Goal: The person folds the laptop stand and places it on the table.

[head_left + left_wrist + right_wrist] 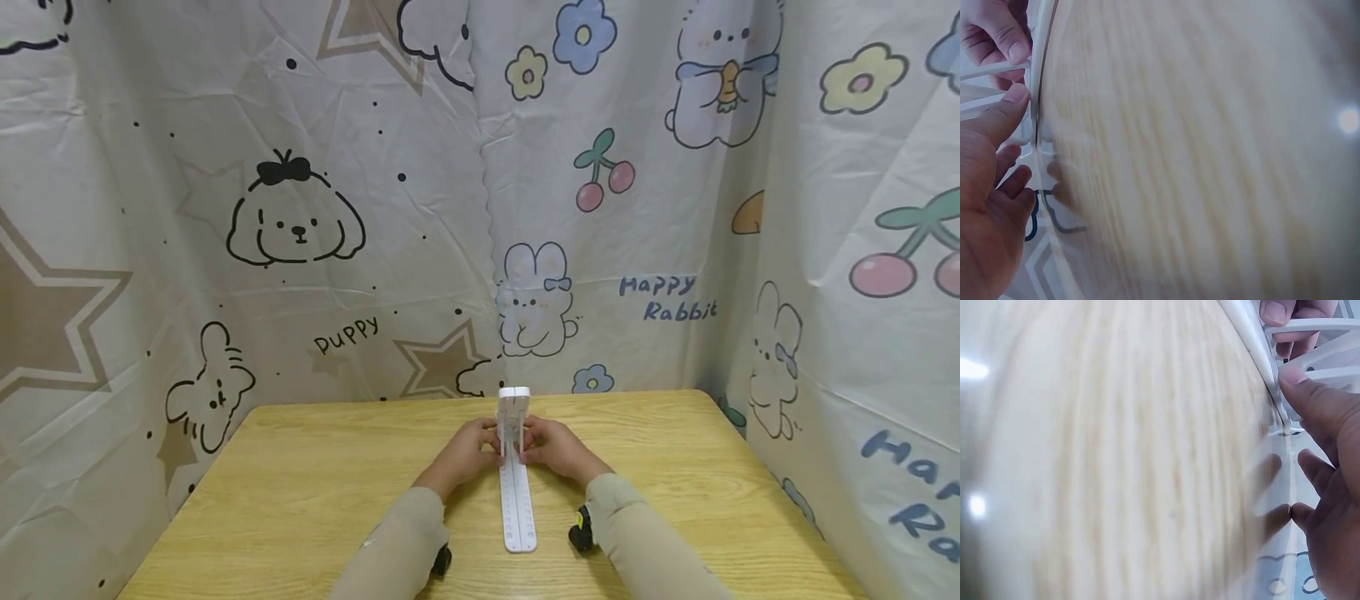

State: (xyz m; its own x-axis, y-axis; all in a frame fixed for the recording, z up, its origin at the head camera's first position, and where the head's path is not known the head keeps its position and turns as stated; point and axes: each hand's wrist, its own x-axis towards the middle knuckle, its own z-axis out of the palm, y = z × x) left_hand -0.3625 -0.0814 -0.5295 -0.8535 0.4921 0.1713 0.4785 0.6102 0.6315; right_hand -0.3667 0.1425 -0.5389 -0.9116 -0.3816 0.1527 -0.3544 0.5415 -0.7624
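Short of the surface's (337,500) far edge, about midway between its far corners, a white stand (516,483) points its flat base toward the near edge; it looks light, stiff and smooth, with thin struts best taken low at both sides. The left hand (467,454) and right hand (561,450) each pinch a side in their grip. Sleeves (405,533) flank the base, and a patterned curtain (420,233) closes off space beyond the far edge.
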